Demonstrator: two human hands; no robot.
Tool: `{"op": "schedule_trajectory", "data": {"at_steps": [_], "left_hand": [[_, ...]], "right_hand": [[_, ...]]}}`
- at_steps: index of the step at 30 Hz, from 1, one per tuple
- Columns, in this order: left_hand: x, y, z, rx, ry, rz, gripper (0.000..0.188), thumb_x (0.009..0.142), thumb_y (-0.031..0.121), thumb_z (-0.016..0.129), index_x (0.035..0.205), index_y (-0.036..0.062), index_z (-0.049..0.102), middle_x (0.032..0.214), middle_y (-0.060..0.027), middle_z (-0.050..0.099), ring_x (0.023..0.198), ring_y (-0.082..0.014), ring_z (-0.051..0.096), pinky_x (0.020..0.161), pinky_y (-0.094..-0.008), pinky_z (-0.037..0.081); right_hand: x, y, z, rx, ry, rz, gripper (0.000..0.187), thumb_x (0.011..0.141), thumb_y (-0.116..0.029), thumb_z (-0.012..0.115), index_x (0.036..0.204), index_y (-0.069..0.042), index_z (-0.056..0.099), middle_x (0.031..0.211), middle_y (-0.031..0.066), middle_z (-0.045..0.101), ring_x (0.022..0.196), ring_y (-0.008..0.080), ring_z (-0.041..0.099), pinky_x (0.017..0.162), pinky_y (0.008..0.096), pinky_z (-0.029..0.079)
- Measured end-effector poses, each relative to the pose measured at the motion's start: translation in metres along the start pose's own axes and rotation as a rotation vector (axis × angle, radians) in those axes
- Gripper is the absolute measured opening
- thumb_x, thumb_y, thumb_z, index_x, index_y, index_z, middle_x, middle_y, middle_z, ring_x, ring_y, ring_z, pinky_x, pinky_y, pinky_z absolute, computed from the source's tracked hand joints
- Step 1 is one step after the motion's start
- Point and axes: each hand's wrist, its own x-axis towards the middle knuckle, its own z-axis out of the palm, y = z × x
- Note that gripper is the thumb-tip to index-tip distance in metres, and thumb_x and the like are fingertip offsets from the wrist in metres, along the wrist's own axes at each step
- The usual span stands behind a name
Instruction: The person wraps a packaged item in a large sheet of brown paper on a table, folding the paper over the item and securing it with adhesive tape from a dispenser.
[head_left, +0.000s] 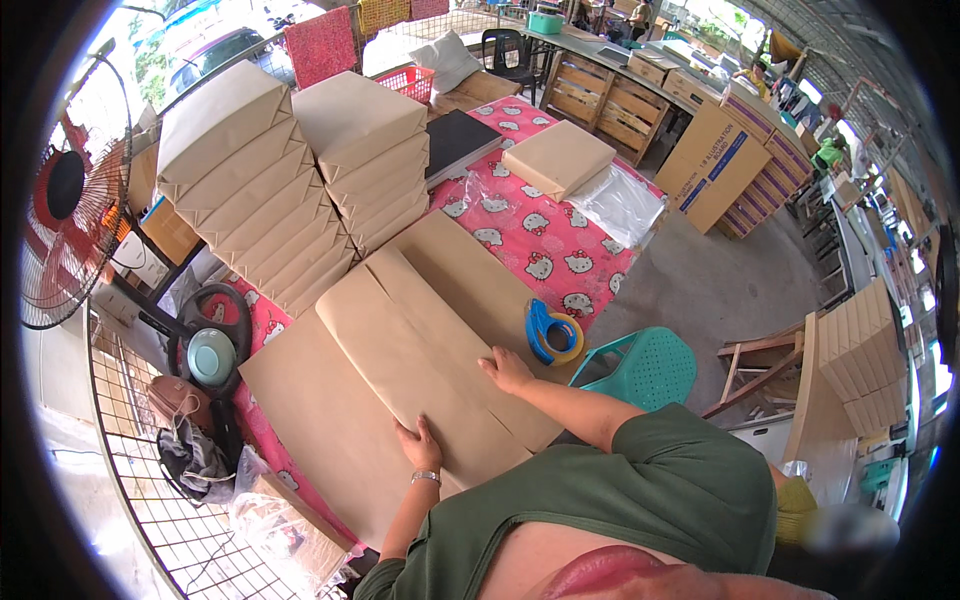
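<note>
A sheet of brown kraft paper (pixel 290 400) lies spread on the table in front of me, its middle part folded over into a long flat packet (pixel 410 340). My left hand (pixel 420 445) rests on the packet's near left side, fingers apart and thumb out. On its right side my right hand (pixel 507 370) lies flat, with the fingertips on the paper. Neither hand grips anything. Just beyond my right hand, a blue tape dispenser (pixel 548 330) with a roll of tape stands on the paper's right edge. What the packet contains is hidden.
Two tall stacks of wrapped brown packets (pixel 240 170) rise at the far left. Another packet (pixel 558 160) and clear plastic bags (pixel 618 205) lie on the pink patterned tablecloth (pixel 500 215). A teal plastic chair (pixel 640 368) stands to the right, a fan (pixel 70 190) at left.
</note>
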Motion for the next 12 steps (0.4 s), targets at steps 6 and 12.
{"op": "schedule_trajectory", "data": {"at_steps": [6,12], "left_hand": [[0.0,-0.0013,-0.0012,0.0,0.007,0.024,0.068,0.09,0.029,0.057,0.14,-0.0061,0.026,0.126,-0.0245,0.051,0.111,-0.034,0.054,0.094,-0.0374,0.042],[-0.0002,-0.0014,-0.0015,0.022,0.006,0.015,0.068,0.09,0.029,0.056,0.141,-0.0039,0.025,0.128,-0.0239,0.05,0.114,-0.0345,0.053,0.095,-0.0384,0.042]], "right_hand": [[-0.0012,-0.0037,-0.0022,0.01,-0.009,0.003,0.059,0.093,-0.05,0.041,0.113,0.006,0.045,0.111,0.0302,0.055,0.105,0.0452,0.051,0.092,0.0492,0.041],[-0.0009,-0.0054,-0.0038,0.016,-0.037,0.022,0.061,0.092,-0.05,0.043,0.115,0.006,0.045,0.114,0.0307,0.054,0.108,0.0447,0.05,0.093,0.0484,0.04]]}}
